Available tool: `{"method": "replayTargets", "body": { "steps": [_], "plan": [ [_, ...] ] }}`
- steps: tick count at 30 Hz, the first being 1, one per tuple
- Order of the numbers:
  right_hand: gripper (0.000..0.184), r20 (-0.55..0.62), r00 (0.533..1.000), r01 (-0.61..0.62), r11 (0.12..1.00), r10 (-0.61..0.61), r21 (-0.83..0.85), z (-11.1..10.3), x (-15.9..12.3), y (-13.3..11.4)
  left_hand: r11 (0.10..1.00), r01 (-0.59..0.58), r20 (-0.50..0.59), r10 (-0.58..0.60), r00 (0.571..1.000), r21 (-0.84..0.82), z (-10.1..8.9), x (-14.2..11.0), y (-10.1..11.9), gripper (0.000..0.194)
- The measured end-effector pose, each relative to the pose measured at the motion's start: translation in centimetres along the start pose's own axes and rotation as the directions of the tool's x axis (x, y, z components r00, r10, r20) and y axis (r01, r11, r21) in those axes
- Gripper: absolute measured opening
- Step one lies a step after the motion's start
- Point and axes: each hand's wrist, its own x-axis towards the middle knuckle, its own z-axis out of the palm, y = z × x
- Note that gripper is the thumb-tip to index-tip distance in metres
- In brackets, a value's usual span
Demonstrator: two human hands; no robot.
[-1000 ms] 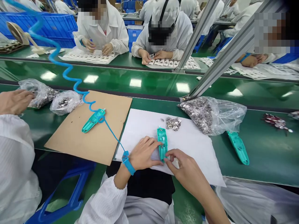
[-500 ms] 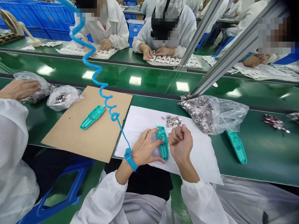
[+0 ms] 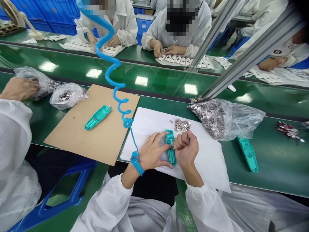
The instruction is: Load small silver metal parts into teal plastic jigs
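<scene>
From my head camera I look down on a green workbench with a white paper sheet in front of me and a brown cardboard sheet to its left. Beyond a metal rail, people in white coats sort white strips on a second green bench, with blue crates behind them. A coiled blue cord runs down to the wrist strap on my left arm.

The teal plastic casing is long and narrow, with a rounded end, and it stands lengthwise on the white paper, just below a small pile of metal bits. A matching casing lies on the cardboard, and another lies on the green bench, beside a bulging plastic bag of metal bits.

My left hand grips the casing from its left side, with the fingers wrapped over it. My right hand is curled tightly against its right edge, with the fingertips pinched together at the casing. I cannot tell whether they hold anything small.
</scene>
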Motion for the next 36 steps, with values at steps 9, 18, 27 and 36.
{"method": "replayTargets", "body": {
  "steps": [9, 18, 27, 36],
  "plan": [
    [0.055, -0.043, 0.998, 0.043, 0.996, -0.047, -0.084, -0.8, 0.3, 1.6, 0.999, 0.042, 0.026, -0.043, 0.999, 0.027, -0.1, 0.3, 0.4, 0.07],
    [0.056, 0.068, 0.994, 0.084, 0.996, -0.081, -0.043, -0.7, 0.1, 0.0, 0.998, -0.04, -0.015, 0.041, 0.999, 0.043, 0.2, -0.1, -0.1, 0.072],
    [0.023, 0.161, 0.983, 0.099, 0.991, -0.083, -0.092, -0.9, -1.8, -2.7, 0.983, -0.156, -0.043, 0.16, 0.986, 0.093, 0.4, -0.7, -0.3, 0.035],
    [0.026, 0.088, 0.982, 0.177, 0.981, -0.169, -0.084, 0.3, -1.8, -1.4, 0.985, -0.14, -0.105, 0.15, 0.983, 0.103, 0.7, -0.4, -0.4, 0.032]
  ]
}}
